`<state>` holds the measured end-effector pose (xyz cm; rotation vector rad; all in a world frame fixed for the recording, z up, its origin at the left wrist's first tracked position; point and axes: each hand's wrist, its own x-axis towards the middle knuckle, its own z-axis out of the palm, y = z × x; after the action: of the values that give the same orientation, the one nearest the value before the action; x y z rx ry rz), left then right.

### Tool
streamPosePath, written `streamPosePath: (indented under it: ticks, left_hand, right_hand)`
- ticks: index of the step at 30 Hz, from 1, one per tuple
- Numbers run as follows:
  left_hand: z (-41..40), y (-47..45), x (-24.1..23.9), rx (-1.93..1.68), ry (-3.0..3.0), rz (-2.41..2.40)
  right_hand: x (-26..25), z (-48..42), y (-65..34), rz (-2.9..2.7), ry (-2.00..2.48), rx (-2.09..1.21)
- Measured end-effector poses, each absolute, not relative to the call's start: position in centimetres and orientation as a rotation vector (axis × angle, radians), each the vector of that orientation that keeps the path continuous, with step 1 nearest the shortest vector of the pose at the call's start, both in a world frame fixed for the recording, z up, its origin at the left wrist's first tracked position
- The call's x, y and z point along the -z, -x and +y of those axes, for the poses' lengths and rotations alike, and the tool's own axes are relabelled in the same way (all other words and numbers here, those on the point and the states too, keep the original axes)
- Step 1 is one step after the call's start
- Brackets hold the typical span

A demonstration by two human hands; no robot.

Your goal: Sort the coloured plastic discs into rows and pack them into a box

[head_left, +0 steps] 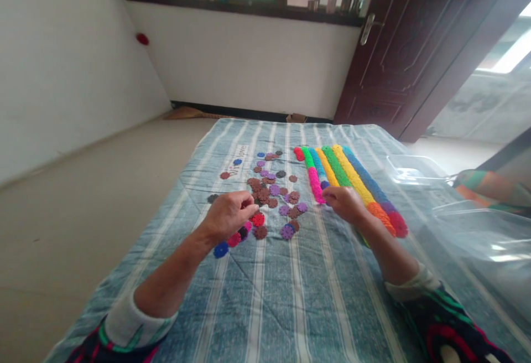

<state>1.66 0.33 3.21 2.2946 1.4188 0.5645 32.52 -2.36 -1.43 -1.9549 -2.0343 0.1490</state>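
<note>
My left hand (229, 214) is curled, fingertips pinched over a loose pile of small flower-shaped plastic discs (271, 194) in brown, purple, red and blue on a blue striped cloth (290, 291); what it pinches is too small to name. My right hand (344, 203) is closed at the near end of the pink rod (315, 183), touching a blue disc (324, 185) there. Several long rods of stacked discs lie side by side: green and pink, blue, yellow, green (337, 166), yellow and orange (357, 180), blue and red (375, 188).
A clear plastic box (477, 230) and lid (415, 169) sit at the right on the cloth. A dark wooden door (406, 47) stands behind, next to a white wall and a window sill with bottles. Bare floor lies to the left.
</note>
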Motion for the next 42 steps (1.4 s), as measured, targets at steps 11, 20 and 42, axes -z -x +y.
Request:
streamPosePath:
  ticks: [11, 20, 42]
  left_hand:
    - [1.2, -0.5, -4.1, -0.317, -2.304, 1.425]
    - [2.4, 1.3, -4.2, -0.064, -2.341, 1.4]
    - [1.2, 1.2, -3.8, 0.048, -2.268, 1.335]
  right_hand:
    - [1.2, -2.3, -31.7, -2.055, 2.063, -0.031]
    - [1.0, -2.6, -31.8, -1.98, 2.083, 0.076]
    - [3.3, -6.2, -26.8, -2.268, 1.411, -0.238]
